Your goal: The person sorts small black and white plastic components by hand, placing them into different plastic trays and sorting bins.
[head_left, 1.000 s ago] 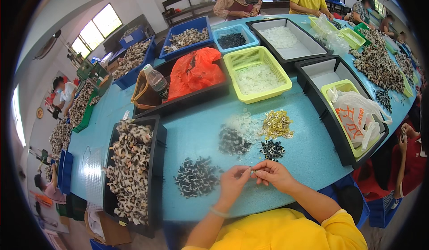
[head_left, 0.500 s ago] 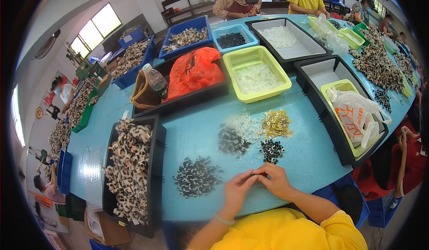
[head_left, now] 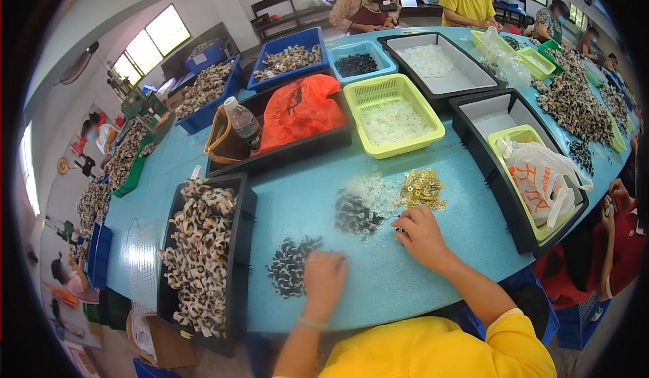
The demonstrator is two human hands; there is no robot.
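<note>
Crowding my left, a black plastic bin (head_left: 241,256) is heaped with mottled, chunky bits (head_left: 201,263), then there's small dark curved pieces (head_left: 288,263) with my blurry left hand (head_left: 326,278) at that pile's right edge, can't tell if it's gripping. Next: charcoal heap (head_left: 353,217), flat clear rings (head_left: 385,194), then my right hand (head_left: 420,234), fingers bent over black bits (head_left: 401,232) it mostly hides (grip unclear), yellow rings (head_left: 424,189) behind, crinkly white bag (head_left: 539,174) in a lime basket (head_left: 519,134).

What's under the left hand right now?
A pile of small dark pieces on the blue table shows left of the left hand. Whatever lies directly under its palm and fingers is covered.
</note>
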